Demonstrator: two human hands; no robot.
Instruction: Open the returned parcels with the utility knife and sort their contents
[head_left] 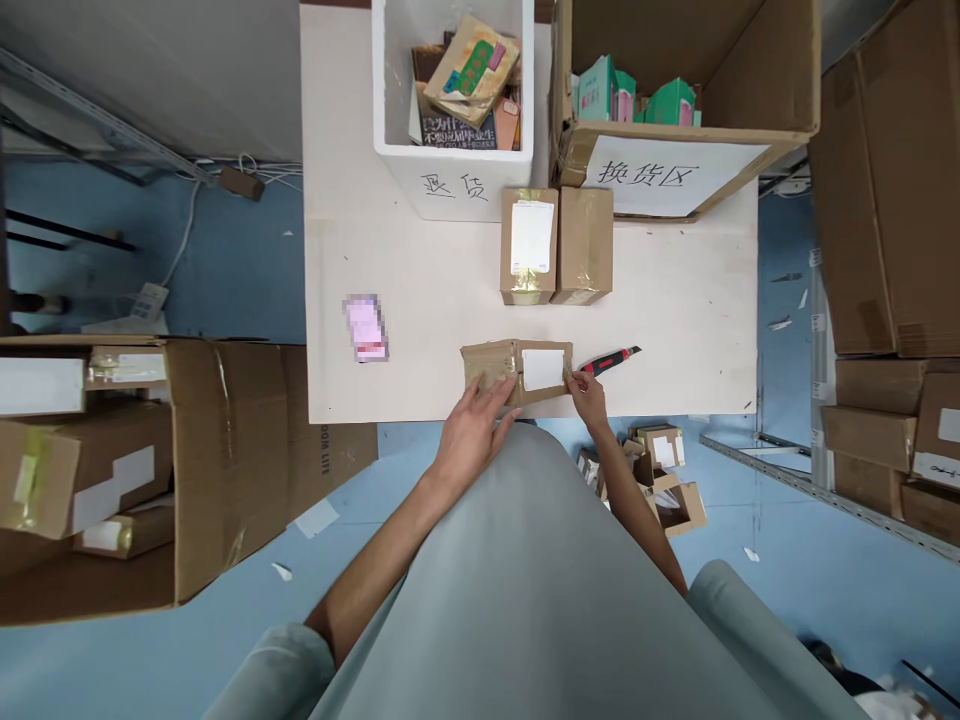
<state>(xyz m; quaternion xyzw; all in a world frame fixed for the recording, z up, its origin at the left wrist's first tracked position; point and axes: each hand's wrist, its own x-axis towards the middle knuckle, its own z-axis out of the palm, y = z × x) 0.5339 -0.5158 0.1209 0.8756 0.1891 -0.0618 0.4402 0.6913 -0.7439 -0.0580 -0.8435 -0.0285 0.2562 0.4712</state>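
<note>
A small cardboard parcel [517, 368] with a white label lies at the near edge of the pale table [675, 330]. My left hand [474, 430] rests on the parcel's near left side, fingers spread flat over it. My right hand [589, 393] is closed round the handle of a red and black utility knife [609, 362], right beside the parcel's right end. The knife's tip points away to the right.
Two taped parcels [556, 245] stand side by side mid-table. Behind them are a white bin [453, 150] of books and a labelled cardboard box [675, 130]. A pink item [365, 328] lies left. Big cartons of parcels [112, 470] stand left, stacked boxes [892, 300] right, opened boxes [660, 470] on the floor.
</note>
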